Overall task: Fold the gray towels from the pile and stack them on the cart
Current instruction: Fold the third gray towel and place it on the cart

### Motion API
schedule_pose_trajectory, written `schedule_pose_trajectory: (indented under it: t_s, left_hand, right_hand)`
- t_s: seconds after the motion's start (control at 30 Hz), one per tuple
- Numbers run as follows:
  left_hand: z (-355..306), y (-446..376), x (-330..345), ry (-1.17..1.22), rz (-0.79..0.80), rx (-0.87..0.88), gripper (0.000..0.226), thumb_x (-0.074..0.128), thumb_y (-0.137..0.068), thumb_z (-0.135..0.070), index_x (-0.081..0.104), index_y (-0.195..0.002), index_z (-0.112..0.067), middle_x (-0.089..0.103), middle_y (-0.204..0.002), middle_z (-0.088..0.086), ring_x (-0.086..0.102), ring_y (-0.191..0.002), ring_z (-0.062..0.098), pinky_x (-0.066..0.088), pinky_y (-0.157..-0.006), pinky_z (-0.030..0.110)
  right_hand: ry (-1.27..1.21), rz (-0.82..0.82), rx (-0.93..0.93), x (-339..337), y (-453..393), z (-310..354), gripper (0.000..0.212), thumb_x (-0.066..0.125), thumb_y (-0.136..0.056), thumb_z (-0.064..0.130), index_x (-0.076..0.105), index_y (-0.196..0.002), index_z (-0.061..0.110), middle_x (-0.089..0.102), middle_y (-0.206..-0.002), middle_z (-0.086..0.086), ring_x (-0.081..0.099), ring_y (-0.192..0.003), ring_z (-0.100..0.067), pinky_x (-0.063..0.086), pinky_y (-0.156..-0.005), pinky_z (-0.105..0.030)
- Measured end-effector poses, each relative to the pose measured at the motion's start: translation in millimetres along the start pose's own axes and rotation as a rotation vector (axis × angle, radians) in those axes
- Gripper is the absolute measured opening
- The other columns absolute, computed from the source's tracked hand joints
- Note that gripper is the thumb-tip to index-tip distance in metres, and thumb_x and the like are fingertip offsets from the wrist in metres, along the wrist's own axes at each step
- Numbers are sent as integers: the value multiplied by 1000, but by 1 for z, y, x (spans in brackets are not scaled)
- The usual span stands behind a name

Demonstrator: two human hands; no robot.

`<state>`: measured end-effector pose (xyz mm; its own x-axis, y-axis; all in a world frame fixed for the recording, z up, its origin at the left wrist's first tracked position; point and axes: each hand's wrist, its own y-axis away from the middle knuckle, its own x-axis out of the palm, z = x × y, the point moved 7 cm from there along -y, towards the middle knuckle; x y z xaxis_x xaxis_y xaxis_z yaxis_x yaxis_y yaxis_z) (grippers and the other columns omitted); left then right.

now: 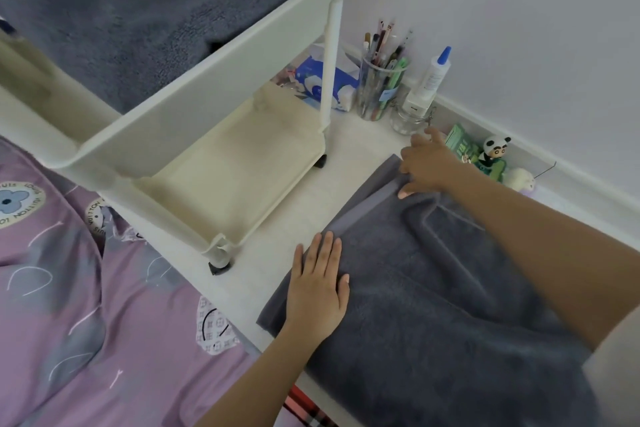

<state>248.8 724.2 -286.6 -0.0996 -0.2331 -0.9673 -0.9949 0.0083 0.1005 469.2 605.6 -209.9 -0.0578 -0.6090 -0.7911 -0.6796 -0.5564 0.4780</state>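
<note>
The left hand (317, 282) is lying flat, fingers straight, on the towel (433, 288) on the worktop (277, 236). The right hand (427, 163) is pinching the towel's far hem corner in its grip, beside the cart (207, 97).

White ledge (349, 146) bearing gray towel (433, 288), cart (221, 149), pen cup (379, 87), tissue pack (311, 78)

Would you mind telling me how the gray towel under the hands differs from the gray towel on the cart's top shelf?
The towel under the hands lies spread on the white surface, one layer partly folded over; the towel on the cart sits folded in the top tray. The left hand presses the first flat and the right hand pinches its far corner; nothing touches the second. Both are gray terry.
</note>
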Motion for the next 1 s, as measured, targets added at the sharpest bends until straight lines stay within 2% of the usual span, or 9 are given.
schedule_pose_trajectory:
  t_s: [0.13, 0.23, 0.3, 0.37, 0.47, 0.57, 0.83, 0.93, 1.0]
  left_hand:
    - [-13, -16, -11, 41, -59, -87, 57, 34, -88, -42, 54, -129, -9, 48, -141, 10, 40, -134, 27, 14, -116, 49]
    - [-34, -43, -22, 93, -124, 9, 62, 37, -89, -43, 40, -140, -9, 31, -152, 12, 20, -143, 26, 7, -118, 45]
    - [-46, -60, -20, 47, -104, 105, 65, 35, -92, -46, 29, -147, -12, 20, -157, 9, 13, -146, 27, 5, -116, 44]
    - [-48, -70, -9, 15, -58, 134, 66, 31, -94, -49, 23, -150, -16, 13, -159, 7, 10, -146, 27, 6, -116, 46]
    - [-41, -68, 3, -26, -35, 105, 66, 30, -94, -52, 23, -150, -19, 15, -158, 6, 13, -146, 28, 9, -114, 47]
    - [-37, -64, 2, -32, -70, 86, 65, 31, -94, -51, 21, -151, -20, 18, -158, 5, 11, -146, 26, 9, -114, 48]
    - [-69, -103, -3, -5, -66, 111, 63, 30, -94, -44, 31, -146, -9, 25, -154, 11, 23, -143, 27, 10, -116, 45]
    - [-67, -118, 4, -17, -24, 100, 62, 27, -93, -47, 27, -149, -18, 21, -157, 9, 17, -145, 28, 9, -118, 47]
    - [-67, -116, 6, -23, -21, 97, 62, 26, -93, -49, 31, -147, -20, 26, -155, 9, 22, -144, 29, 13, -116, 49]
  right_hand:
    - [-224, 23, 152, -2, -3, -42, 49, 51, -84, 62, 65, -108, 21, 57, -110, 1, 43, -115, -25, 27, -97, -41]
    - [-756, -11, 176, 6, -8, -43, 37, 61, -87, 43, 57, -100, 9, 54, -94, -2, 48, -101, -26, 32, -79, -32]
    - [-929, -88, 202, 11, -13, -39, 25, 63, -87, 36, 50, -85, 14, 48, -83, 2, 48, -93, -25, 31, -74, -30]
    - [-1027, -117, 266, 26, -21, -36, 21, 60, -90, 32, 48, -86, 15, 51, -88, -1, 50, -93, -25, 32, -73, -30]
    - [-1122, -188, 408, 47, -29, -31, 16, 55, -93, 30, 49, -96, 15, 60, -101, -11, 53, -96, -28, 40, -74, -33]
    - [-1052, -292, 522, 51, -29, -27, 16, 49, -96, 31, 50, -99, 14, 63, -98, -13, 54, -91, -30, 40, -69, -34]
    - [-918, -311, 513, 50, -39, -19, 27, 43, -98, 35, 48, -107, 10, 63, -99, -15, 57, -91, -32, 35, -62, -32]
    - [-1132, -304, 472, 54, -32, -25, 37, 45, -96, 44, 47, -111, 10, 64, -100, -15, 58, -93, -32, 41, -68, -33]
    - [-1321, -291, 466, 64, -17, -31, 42, 44, -95, 46, 48, -118, 10, 62, -110, -14, 57, -102, -30, 41, -77, -31]
